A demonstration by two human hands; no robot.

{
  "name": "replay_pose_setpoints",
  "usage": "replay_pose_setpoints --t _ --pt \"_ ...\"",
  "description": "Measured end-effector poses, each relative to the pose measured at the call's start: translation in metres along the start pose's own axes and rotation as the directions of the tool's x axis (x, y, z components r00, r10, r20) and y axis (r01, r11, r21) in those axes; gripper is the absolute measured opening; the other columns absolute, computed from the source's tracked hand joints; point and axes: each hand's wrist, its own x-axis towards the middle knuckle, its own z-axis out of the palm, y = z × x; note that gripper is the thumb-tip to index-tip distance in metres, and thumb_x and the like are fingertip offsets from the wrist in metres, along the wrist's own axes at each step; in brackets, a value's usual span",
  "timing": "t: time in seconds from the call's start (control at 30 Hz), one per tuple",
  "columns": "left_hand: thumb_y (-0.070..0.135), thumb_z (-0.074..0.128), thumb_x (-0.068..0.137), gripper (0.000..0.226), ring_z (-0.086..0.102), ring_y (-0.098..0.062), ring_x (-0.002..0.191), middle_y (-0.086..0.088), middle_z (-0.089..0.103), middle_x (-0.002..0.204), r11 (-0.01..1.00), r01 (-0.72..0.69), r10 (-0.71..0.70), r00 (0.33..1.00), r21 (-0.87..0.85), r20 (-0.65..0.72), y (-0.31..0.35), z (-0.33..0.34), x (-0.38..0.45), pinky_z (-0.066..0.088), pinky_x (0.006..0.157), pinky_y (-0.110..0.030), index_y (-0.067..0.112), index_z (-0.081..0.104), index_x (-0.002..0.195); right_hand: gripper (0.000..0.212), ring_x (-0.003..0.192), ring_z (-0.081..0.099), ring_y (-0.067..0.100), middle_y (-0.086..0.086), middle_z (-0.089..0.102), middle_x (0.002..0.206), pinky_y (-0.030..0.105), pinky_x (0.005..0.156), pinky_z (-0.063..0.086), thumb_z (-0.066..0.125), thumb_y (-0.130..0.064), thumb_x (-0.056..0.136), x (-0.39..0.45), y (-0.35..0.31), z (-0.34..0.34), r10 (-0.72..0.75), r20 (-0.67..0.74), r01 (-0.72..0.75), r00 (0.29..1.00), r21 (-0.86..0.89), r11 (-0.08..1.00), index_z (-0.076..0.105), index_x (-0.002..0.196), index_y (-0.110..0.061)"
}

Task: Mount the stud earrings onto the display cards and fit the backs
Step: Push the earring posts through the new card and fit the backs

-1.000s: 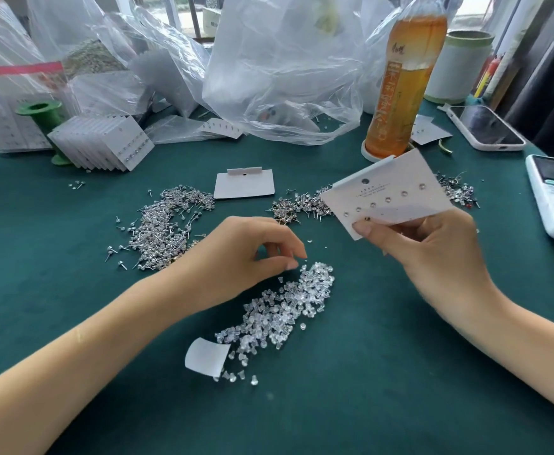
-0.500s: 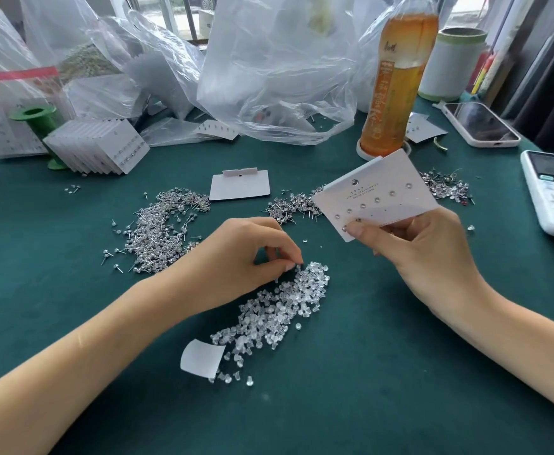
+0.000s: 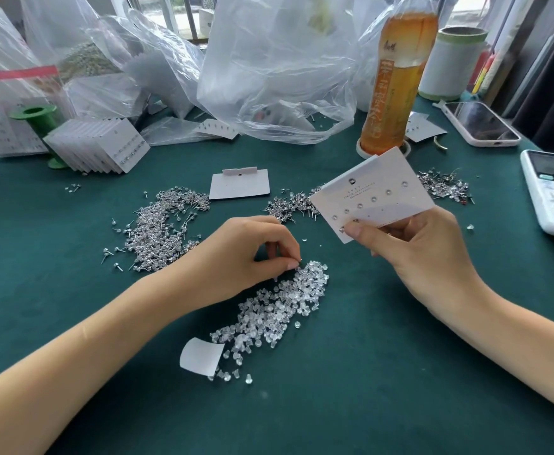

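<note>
Green felt table (image 3: 367, 389) strewn with studs (image 3: 164, 231), apparently beside a window.

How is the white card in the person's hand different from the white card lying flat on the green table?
The held white card is tilted in the right hand and carries a row of studs; the flat white card lies untouched and shows no studs. Both are pale and rectangular.
</note>
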Motion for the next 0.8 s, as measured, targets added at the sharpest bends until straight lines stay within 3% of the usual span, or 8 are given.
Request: replay_pose_setpoints --t 0.13,0.27,0.4,0.5,0.63,0.73,0.8 --pt "0.007 0.073 0.079 0.011 0.055 -0.001 0.066 0.011 0.063 0.076 0.997 0.026 -0.028 0.999 -0.071 -0.025 -0.001 -0.001 0.000 0.037 0.062 -0.006 0.018 0.070 0.080 0.029 0.060 0.058 0.002 -0.026 0.071 0.079 0.012 0.055 0.047 0.077 -0.009 0.075 -0.001 -0.002 0.000 -0.014 -0.013 0.013 1.000 -0.043 0.999 0.067 0.083 -0.035" --pt "0.005 0.073 0.077 0.010 0.059 0.000 0.063 0.006 0.070 0.074 0.973 0.088 -0.101 0.993 -0.212 -0.053 0.000 -0.005 0.000 0.039 0.059 -0.007 0.015 0.070 0.077 0.018 0.056 0.058 -0.002 -0.024 0.071 0.078 0.009 0.050 0.042 0.075 -0.025 0.067 -0.008 -0.008 0.001 -0.145 0.011 0.145 0.989 -0.034 0.989 0.069 0.082 -0.033" --pt "-0.002 0.073 0.076 0.009 0.064 -0.005 0.066 -0.005 0.072 0.076 0.886 0.136 -0.165 0.986 -0.443 -0.026 0.002 -0.011 0.001 0.049 0.060 -0.013 0.006 0.070 0.081 0.009 0.058 0.053 0.011 -0.009 0.067 0.072 0.029 0.051 0.041 0.076 -0.018 0.076 -0.012 -0.002 0.001 -0.353 0.173 0.379 0.920 -0.158 0.912 0.068 0.076 -0.023" --pt "0.000 0.072 0.076 0.012 0.067 -0.009 0.076 -0.006 0.074 0.083 0.828 0.156 -0.202 0.979 -0.539 -0.028 0.006 -0.015 0.001 0.053 0.073 -0.016 0.011 0.073 0.081 0.009 0.068 0.066 0.023 0.004 0.073 0.083 0.035 0.055 0.050 0.072 0.004 0.076 -0.008 0.002 -0.004 -0.538 0.365 0.641 0.759 -0.276 0.716 0.073 0.079 -0.004" --pt "0.008 0.071 0.077 0.009 0.067 -0.006 0.080 -0.002 0.074 0.087 0.800 0.141 -0.159 0.987 -0.583 0.021 0.014 -0.018 -0.003 0.051 0.075 -0.014 0.014 0.075 0.082 0.011 0.060 0.058 0.024 0.005 0.074 0.089 0.029 0.051 0.047 0.066 0.000 0.082 -0.006 0.001 -0.008 -0.616 0.577 0.842 0.536 -0.421 0.337 0.076 0.085 -0.005" --pt "0.004 0.068 0.080 0.010 0.066 -0.010 0.078 -0.005 0.074 0.086 0.835 0.093 -0.084 0.996 -0.542 0.042 0.021 -0.016 -0.005 0.053 0.072 -0.019 0.011 0.074 0.086 0.014 0.057 0.057 0.024 0.006 0.073 0.086 0.027 0.049 0.044 0.062 -0.004 0.089 -0.006 0.001 -0.005 -0.624 0.639 0.880 0.450 -0.437 0.187 0.076 0.086 -0.006" --pt "0.006 0.068 0.081 0.010 0.064 -0.022 0.073 -0.009 0.072 0.085 0.870 0.056 -0.040 0.998 -0.490 0.043 0.023 -0.015 -0.007 0.053 0.073 -0.035 0.012 0.074 0.087 0.012 0.056 0.056 0.023 0.005 0.073 0.083 0.027 0.047 0.043 0.066 -0.003 0.087 -0.007 0.001 -0.002 -0.624 0.661 0.886 0.417 -0.448 0.118 0.076 0.085 -0.008"
